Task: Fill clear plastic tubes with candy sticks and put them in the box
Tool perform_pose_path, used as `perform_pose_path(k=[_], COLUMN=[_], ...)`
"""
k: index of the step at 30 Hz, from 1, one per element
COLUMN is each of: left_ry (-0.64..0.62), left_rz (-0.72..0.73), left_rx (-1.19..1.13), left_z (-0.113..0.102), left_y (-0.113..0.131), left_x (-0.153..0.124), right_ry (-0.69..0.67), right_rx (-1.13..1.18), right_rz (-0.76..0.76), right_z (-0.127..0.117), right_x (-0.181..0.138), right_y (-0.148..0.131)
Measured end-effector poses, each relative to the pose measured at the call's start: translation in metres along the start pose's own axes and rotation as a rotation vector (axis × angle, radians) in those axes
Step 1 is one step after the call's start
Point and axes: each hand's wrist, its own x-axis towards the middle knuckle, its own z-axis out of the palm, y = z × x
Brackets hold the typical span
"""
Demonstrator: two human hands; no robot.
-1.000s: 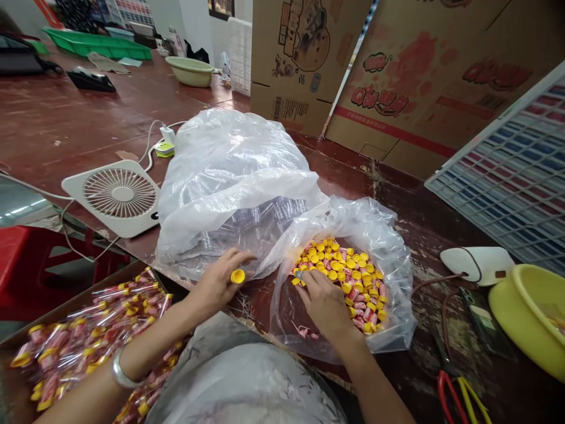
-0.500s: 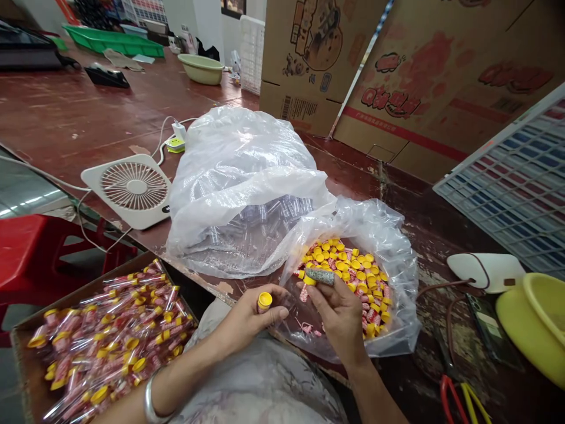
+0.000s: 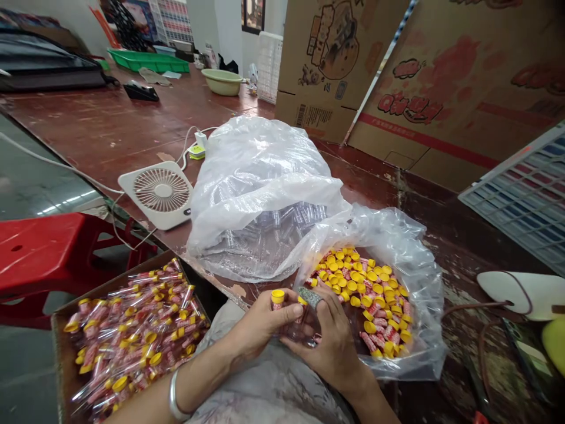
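My left hand (image 3: 260, 324), with a silver bangle at the wrist, is closed round a clear tube with a yellow cap (image 3: 278, 294) that points upward. My right hand (image 3: 335, 341) is close beside it, fingers bent and pinching a second yellow-capped tube (image 3: 302, 301), partly hidden behind the left thumb. A grey speckled wrap (image 3: 310, 297) covers one right finger. Just beyond lies an open plastic bag (image 3: 426, 282) of short red-and-white pieces with yellow caps (image 3: 353, 285). At lower left, a cardboard box (image 3: 59, 353) holds many filled, yellow-capped tubes (image 3: 136, 330).
A large clear bag (image 3: 265, 153) of empty tubes stands mid-table. Left of it sits a white fan (image 3: 161, 191) with cords. A red stool (image 3: 53, 247) is at the left. Big cartons (image 3: 441, 88) and a white crate (image 3: 521, 194) stand to the right.
My right hand has moved down and left, away from the bag of capped pieces, and now meets my left hand. The view has shifted slightly left.
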Motion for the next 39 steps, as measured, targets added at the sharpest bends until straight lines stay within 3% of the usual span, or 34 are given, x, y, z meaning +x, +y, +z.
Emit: perform_pose_path(k=[3,5,7,9,11,13,16,19,22,25,28,30,33,35,37,39], left_ry=[-0.139,-0.131,0.049,0.303,0.480,0.504,0.416,0.390,0.348,0.164,-0.045,-0.087,0.001,0.178,0.367,0.439], left_rz=[-0.022,0.055,0.233,0.395,0.456,0.446,0.441,0.444,0.503,0.551,0.496,0.463,0.499,0.508,0.437,0.317], left_rx=[0.113,0.376,0.850,1.428,1.913,2.221,2.435,2.520,2.410,2.209,2.117,2.070,1.920,1.824,1.793,1.799], left_z=[-0.004,-0.013,-0.029,-0.049,-0.068,-0.082,-0.092,-0.097,-0.102,-0.103,-0.100,-0.097,-0.091,-0.085,-0.077,-0.070], left_y=[0.004,0.015,0.034,0.058,0.082,0.101,0.117,0.123,0.121,0.108,0.089,0.080,0.072,0.068,0.063,0.058], left_x=[-0.001,-0.001,-0.002,0.001,0.007,0.015,0.027,0.035,0.035,0.028,0.020,0.016,0.013,0.016,0.023,0.032], right_ry=[-0.073,-0.199,-0.258,-0.197,-0.113,-0.085,-0.123,-0.169,-0.227,-0.324,-0.421,-0.445,-0.391,-0.339,-0.289,-0.222], right_rx=[0.026,0.052,0.033,-0.053,-0.171,-0.283,-0.398,-0.431,-0.374,-0.303,-0.335,-0.389,-0.403,-0.384,-0.364,-0.353], right_rz=[-0.017,-0.019,0.035,0.133,0.196,0.219,0.259,0.297,0.274,0.209,0.172,0.155,0.134,0.137,0.144,0.157], right_z=[-0.002,-0.008,-0.016,-0.025,-0.033,-0.041,-0.051,-0.052,-0.043,-0.030,-0.017,-0.010,-0.001,0.004,0.005,0.003], right_x=[0.002,0.003,0.001,-0.005,-0.013,-0.021,-0.028,-0.028,-0.022,-0.011,-0.001,0.003,0.002,-0.001,-0.004,-0.004], right_y=[-0.003,0.001,0.013,0.033,0.054,0.071,0.081,0.078,0.071,0.064,0.059,0.058,0.060,0.061,0.063,0.062])
